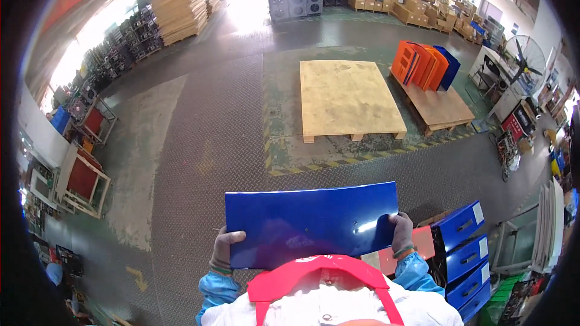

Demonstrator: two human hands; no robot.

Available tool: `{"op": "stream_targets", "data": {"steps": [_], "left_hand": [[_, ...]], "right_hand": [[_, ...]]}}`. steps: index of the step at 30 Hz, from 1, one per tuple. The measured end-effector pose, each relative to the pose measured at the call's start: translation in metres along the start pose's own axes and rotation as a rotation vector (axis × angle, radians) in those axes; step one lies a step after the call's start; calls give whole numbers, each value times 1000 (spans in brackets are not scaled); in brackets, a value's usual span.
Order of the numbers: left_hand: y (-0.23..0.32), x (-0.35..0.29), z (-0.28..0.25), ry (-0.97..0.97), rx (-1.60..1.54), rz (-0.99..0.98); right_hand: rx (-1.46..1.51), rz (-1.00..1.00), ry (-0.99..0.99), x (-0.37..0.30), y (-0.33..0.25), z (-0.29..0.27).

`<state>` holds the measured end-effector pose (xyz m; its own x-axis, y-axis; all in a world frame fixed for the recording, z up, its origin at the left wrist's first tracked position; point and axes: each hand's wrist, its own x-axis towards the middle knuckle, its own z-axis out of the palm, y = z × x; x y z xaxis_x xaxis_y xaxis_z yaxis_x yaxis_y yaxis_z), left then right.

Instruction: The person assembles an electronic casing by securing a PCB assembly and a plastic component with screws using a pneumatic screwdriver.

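A wide, glossy blue panel [302,223] is held level in front of my body. My left hand [226,247], in a grey glove, grips its left end with the thumb lying over the top face. At the other end my right hand [401,233], gloved too, is closed round the right edge. The fingers under the panel are hidden on both sides. Blue sleeve covers reach up to both wrists. Close to my right hand are several blue drawer-like boxes [462,227] with dark handles and white labels, next to a red surface [421,242].
Ahead stands a low wooden pallet [350,96]. Right of it, another pallet [444,108] carries orange panels [423,66] and a blue one [446,67] on edge. A large fan [523,60] is at the far right. Wooden frames [84,181] stand on the left.
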<state>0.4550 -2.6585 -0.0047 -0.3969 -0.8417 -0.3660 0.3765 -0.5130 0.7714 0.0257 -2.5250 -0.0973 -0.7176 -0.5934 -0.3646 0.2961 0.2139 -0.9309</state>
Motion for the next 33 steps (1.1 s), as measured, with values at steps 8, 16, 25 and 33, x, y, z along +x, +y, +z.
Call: {"op": "stream_targets", "data": {"steps": [8, 16, 25, 33], "left_hand": [[92, 274, 84, -266, 198, -192], [89, 469, 252, -496, 419, -341], [-9, 583, 453, -585, 427, -327], [-97, 656, 632, -639, 370, -404]], "right_hand": [[170, -44, 276, 121, -51, 34], [228, 82, 654, 179, -91, 24], [365, -14, 716, 347, -134, -129], [252, 18, 847, 462, -224, -254]]}}
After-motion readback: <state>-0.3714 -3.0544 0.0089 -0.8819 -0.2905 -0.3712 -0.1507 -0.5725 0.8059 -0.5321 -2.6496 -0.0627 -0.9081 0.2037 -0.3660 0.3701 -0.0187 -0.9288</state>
